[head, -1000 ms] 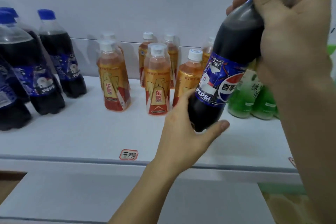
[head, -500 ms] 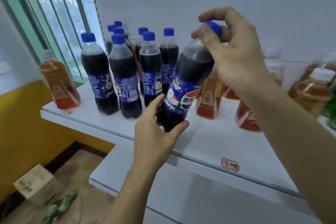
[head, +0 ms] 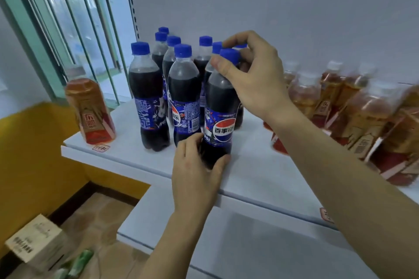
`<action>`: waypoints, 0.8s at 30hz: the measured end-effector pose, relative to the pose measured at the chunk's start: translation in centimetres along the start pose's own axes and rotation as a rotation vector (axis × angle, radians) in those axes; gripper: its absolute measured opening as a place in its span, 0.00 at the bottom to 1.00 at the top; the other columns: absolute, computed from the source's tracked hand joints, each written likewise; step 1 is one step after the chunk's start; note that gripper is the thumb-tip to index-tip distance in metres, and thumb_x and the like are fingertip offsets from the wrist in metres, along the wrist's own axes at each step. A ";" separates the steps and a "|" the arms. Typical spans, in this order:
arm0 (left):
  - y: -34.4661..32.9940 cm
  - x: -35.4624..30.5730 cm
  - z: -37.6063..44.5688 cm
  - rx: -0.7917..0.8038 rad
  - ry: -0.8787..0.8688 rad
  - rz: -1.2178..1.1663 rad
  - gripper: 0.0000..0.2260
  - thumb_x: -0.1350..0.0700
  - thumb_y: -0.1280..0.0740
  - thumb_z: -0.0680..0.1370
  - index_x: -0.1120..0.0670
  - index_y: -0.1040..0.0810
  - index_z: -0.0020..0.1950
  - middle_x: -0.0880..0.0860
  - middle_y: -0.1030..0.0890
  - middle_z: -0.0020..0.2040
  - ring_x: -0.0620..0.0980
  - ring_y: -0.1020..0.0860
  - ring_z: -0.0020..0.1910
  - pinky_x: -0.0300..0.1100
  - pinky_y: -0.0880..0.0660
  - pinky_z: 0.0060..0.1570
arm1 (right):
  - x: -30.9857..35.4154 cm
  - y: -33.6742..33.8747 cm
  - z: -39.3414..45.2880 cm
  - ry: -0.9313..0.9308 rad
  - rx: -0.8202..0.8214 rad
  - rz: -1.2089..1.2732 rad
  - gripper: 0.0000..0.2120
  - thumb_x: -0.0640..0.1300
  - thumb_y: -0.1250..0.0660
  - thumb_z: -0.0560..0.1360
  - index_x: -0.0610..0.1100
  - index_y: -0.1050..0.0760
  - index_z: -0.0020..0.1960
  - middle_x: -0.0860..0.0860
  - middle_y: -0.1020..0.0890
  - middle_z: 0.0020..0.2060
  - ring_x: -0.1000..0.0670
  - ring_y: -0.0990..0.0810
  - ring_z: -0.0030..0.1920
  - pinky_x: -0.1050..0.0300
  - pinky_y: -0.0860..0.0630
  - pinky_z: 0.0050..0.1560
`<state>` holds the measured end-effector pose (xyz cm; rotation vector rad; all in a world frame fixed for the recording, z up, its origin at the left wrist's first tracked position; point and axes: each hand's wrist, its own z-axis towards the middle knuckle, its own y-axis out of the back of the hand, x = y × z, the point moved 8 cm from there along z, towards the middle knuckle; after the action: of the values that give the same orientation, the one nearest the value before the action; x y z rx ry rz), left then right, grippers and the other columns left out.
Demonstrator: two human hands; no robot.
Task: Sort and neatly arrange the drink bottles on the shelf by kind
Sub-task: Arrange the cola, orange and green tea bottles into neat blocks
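Observation:
A Pepsi cola bottle (head: 219, 106) with a blue cap stands upright on the white shelf (head: 256, 174), at the front right of a cluster of several other Pepsi bottles (head: 148, 99). My left hand (head: 196, 172) wraps its base from the front. My right hand (head: 251, 75) pinches its cap and neck from the right. One orange drink bottle (head: 89, 108) stands alone at the shelf's left end. Several more orange bottles (head: 362, 120) crowd the right side, blurred.
A barred window (head: 74, 25) is at the left behind the shelf end. A lower white shelf (head: 249, 244) juts out below. On the floor at the lower left sit a cardboard box (head: 37, 242) and green bottles (head: 79, 263). Price tags (head: 101, 148) stick to the shelf edge.
The held Pepsi bottle travelled left from the green and orange bottles to the Pepsi cluster, went from tilted to upright and came down onto the shelf. Both hands stayed on it.

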<state>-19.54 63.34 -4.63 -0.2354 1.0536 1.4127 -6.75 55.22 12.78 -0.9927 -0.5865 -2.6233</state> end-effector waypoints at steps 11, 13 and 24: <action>-2.0 -7.5 -1.8 0.119 -0.435 -0.155 0.07 0.56 0.30 0.76 0.50 0.28 0.44 0.43 0.28 0.38 0.44 0.28 0.38 0.34 0.31 0.37 | -1.1 3.0 -2.7 0.021 0.115 -0.169 0.25 0.46 0.29 0.79 0.51 0.31 0.74 0.56 0.18 0.55 0.56 0.21 0.41 0.65 0.22 0.47; -4.6 -9.8 -1.6 0.293 -0.441 -0.163 0.05 0.52 0.31 0.77 0.49 0.26 0.46 0.43 0.27 0.37 0.45 0.27 0.38 0.37 0.30 0.37 | -1.3 5.6 -3.4 0.024 0.082 -0.240 0.22 0.46 0.30 0.79 0.51 0.29 0.71 0.55 0.20 0.55 0.55 0.20 0.44 0.65 0.22 0.47; -13.6 -14.7 -0.2 0.556 -0.455 -0.159 0.03 0.47 0.31 0.78 0.43 0.24 0.47 0.41 0.22 0.38 0.42 0.22 0.40 0.41 0.23 0.37 | -1.6 21.8 -2.3 -0.013 0.111 -0.642 0.06 0.48 0.31 0.79 0.54 0.21 0.56 0.59 0.18 0.48 0.59 0.19 0.47 0.70 0.28 0.42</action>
<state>-5.03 50.20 -0.25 0.3841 0.9744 0.9216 1.57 35.17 16.13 -0.8955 -1.2097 -3.0694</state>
